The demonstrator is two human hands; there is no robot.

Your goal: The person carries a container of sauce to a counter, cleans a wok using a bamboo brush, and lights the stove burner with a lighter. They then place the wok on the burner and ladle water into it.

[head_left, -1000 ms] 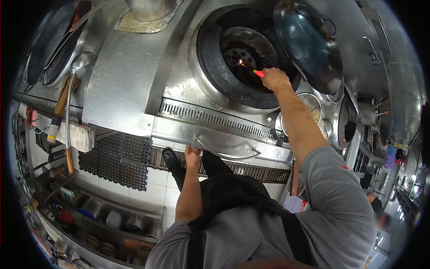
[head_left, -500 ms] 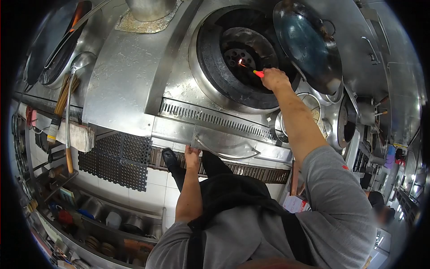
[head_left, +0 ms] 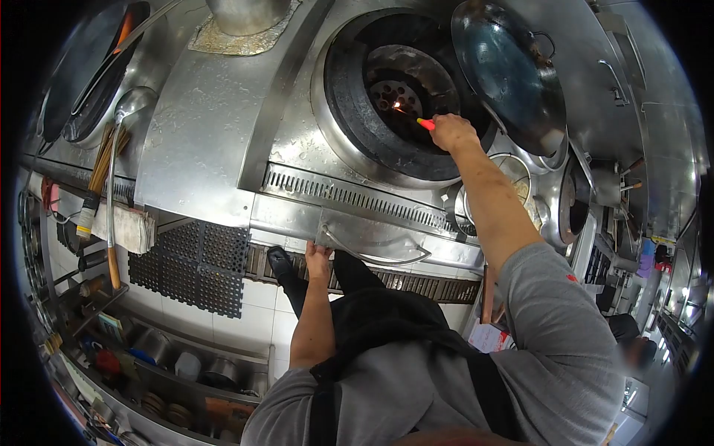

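Observation:
My right hand is closed around a red and yellow lighter and reaches over the round dark burner. A small flame burns off the lighter's tip, above the perforated disc at the bottom of the burner. My left hand is at the front panel of the steel stove, beside the left end of a curved metal bar. Its fingertips are hidden under the panel's edge, and what they hold, if anything, is hidden.
A large wok leans at the burner's right, with a wire strainer below it. A ladle and a bamboo brush stand at the left. Another person is at the far right. Shelves with pots line the lower left.
The flame's shape flickers. Both hands keep nearly the same place, while the whole view shifts very slightly. The other person at the far right has moved a little.

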